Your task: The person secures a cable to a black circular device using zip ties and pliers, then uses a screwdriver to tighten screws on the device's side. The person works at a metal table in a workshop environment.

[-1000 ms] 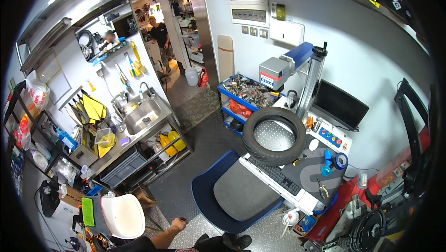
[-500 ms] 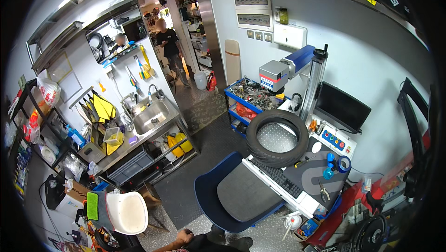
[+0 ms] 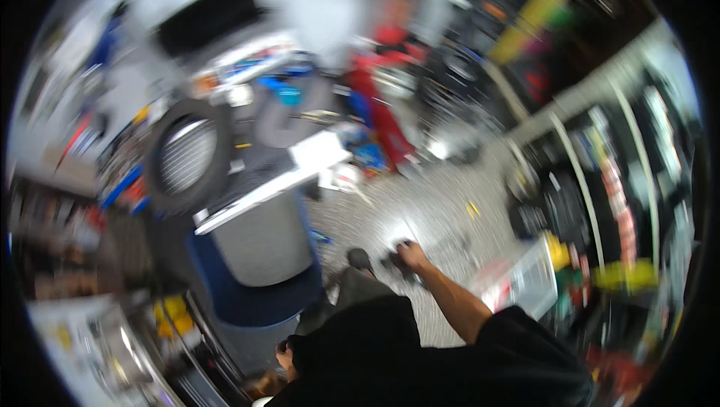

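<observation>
The whole head view is smeared by motion. My right hand [image 3: 410, 255] hangs over the speckled floor at the end of a bare forearm; its fingers are too blurred to read, and I see nothing clear in it. My left hand [image 3: 286, 360] shows only in part beside my dark clothing, close to the blue chair [image 3: 225, 303] with the grey seat. Both hands are apart from the workbench. A large black tyre [image 3: 155, 171] rests on that bench, left of the white desk edge [image 3: 262, 199].
Beyond the tyre stands a black monitor [image 3: 211, 17]. A red metal frame [image 3: 379, 111] rises right of the bench. On the right are a clear plastic box [image 3: 536, 283] and shelving with pale uprights [image 3: 641, 152]. Small yellow pieces [image 3: 472, 209] lie on the floor.
My view has swung to the right, so the bench, tyre and chair now sit further left, and the shelving has come in. My right forearm has come into view.
</observation>
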Tool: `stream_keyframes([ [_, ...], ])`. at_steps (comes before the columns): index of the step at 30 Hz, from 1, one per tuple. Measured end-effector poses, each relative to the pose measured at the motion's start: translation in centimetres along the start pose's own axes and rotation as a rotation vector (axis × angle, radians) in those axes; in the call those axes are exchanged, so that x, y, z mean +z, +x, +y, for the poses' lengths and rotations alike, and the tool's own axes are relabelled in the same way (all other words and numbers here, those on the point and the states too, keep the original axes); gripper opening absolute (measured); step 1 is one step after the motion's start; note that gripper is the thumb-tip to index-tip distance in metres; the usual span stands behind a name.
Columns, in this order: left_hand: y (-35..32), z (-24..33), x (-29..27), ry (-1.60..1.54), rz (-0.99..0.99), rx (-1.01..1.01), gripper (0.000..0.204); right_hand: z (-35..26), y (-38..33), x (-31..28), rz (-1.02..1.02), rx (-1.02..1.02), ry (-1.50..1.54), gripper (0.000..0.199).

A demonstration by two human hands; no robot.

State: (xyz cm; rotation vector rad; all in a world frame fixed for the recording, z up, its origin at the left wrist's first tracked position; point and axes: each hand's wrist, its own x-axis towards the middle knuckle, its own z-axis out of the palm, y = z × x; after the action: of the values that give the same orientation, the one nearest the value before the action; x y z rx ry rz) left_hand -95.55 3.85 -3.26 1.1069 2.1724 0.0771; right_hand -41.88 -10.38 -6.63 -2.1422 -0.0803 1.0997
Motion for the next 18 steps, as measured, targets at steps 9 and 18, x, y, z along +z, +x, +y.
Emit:
stream_keyframes([
  [9,18.9,4.5,-2.6,0.074,-0.695,0.341,0.023,18.1,-25.5,7.8,0.448,0.293,0.098,0.040],
  [18,25.0,13.6,-5.7,-0.082,-0.665,0.212,0.021,33.9,-44.8,17.0,0.166,1.094,0.127,0.030],
])
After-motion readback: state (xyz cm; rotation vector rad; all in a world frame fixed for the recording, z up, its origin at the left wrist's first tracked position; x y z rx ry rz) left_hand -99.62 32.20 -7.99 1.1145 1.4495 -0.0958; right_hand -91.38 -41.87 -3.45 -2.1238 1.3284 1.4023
